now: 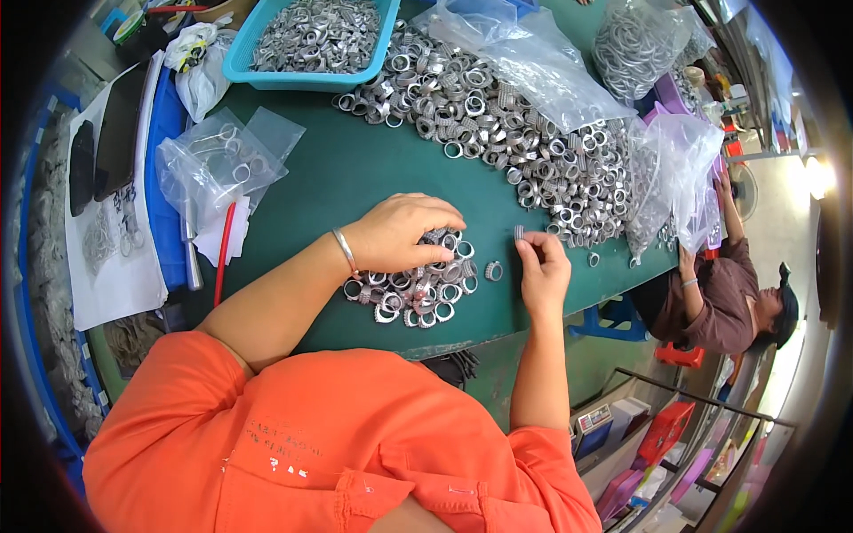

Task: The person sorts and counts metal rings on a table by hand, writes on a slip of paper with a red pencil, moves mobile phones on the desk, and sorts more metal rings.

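Note:
My left hand [400, 233] curves over the left part of a small pile of silver metal rings [422, 291] on the green table. Its thumb and fingers close around a few rings at the top of that pile; the palm side is hidden. To the right, my right hand [544, 271] pinches a single ridged metal ring [519, 232] between thumb and fingertips, just above the tabletop. One loose ring [494, 271] lies between the small pile and my right hand.
A large heap of rings [498, 115] spreads across the back and right, partly under clear plastic bags [542, 67]. Behind stands a blue basket [235, 67] of metal parts. A bag [222, 155] and red stick [225, 253] lie left. Another person [724, 302] sits right.

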{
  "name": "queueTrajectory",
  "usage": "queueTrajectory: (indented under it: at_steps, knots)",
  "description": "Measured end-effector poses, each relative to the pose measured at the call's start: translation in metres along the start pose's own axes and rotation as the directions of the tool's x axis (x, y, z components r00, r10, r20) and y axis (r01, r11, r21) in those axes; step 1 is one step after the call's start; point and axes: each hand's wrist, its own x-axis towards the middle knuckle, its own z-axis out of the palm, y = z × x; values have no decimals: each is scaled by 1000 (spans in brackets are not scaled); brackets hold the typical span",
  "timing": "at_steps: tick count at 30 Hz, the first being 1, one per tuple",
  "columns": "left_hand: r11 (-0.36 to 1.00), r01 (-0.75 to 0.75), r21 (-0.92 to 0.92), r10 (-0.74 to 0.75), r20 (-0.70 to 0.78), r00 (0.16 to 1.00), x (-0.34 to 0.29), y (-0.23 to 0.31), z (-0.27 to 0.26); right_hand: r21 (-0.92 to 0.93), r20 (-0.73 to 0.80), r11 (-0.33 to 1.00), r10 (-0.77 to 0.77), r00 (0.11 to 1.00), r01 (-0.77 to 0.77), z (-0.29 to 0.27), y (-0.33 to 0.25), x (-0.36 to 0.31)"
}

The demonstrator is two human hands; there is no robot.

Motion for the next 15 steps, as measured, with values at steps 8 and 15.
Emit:
queueTrajectory:
  at_steps: [8,15]
  knots:
    - [1000,14,-4,-14,-6,1000,0,1,-1,646,104,764,-84,991,-3,-6,-5,-26]
    - [1000,7,-3,-7,-9,1000,0,1,-1,42,59,939,-344,937,342,13,-30,-32]
